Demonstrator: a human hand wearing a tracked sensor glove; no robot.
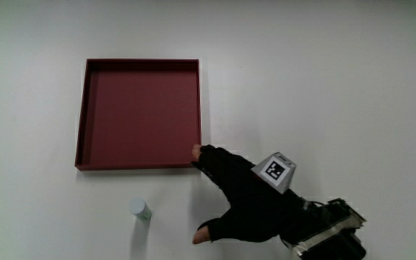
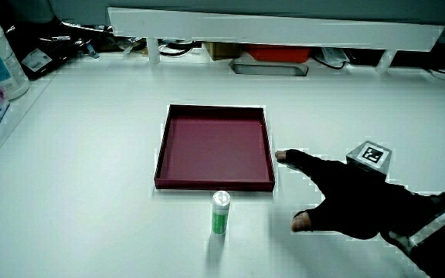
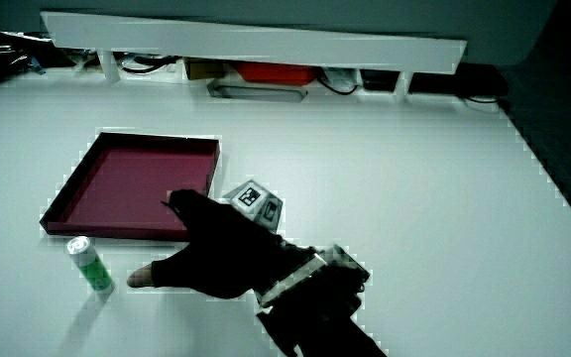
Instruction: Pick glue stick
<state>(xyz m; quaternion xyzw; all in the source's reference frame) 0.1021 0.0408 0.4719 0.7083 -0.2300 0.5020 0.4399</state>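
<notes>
hand (image 1: 248, 204) spread, upright green glue stick (image 2: 220, 212)

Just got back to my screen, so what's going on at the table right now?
The gloved hand is spread open over the table beside the near corner of the red tray, holding nothing. The glue stick stands upright on the table, nearer to the person than the tray, with clear table between it and the hand's thumb. The tray looks empty. So the pick has not happened yet; the hand seems to be reaching toward the glue stick.
</notes>
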